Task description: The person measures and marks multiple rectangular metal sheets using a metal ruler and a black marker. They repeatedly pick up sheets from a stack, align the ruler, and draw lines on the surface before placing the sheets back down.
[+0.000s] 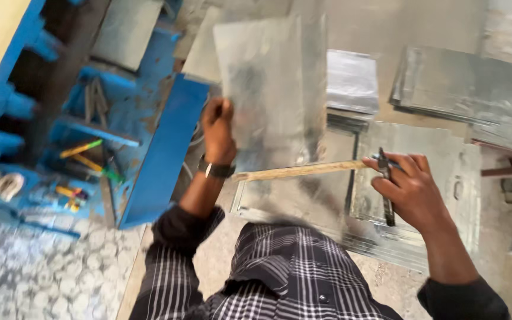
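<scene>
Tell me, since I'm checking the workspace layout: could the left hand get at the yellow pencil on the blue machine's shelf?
Probably not right now: the left hand is gripping the raised metal sheet. The yellow pencil lies uncovered on the blue machine beside that hand, so once freed, likely yes.

Blue machine frame (161, 148) blocks the left; sheet stacks (454, 86) crowd ahead (bare floor (386, 278) below stays passable)

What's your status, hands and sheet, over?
Left hand grips raised metal sheet by its edge. Right hand holds wooden ruler and dark tool. More sheets beyond.
</scene>
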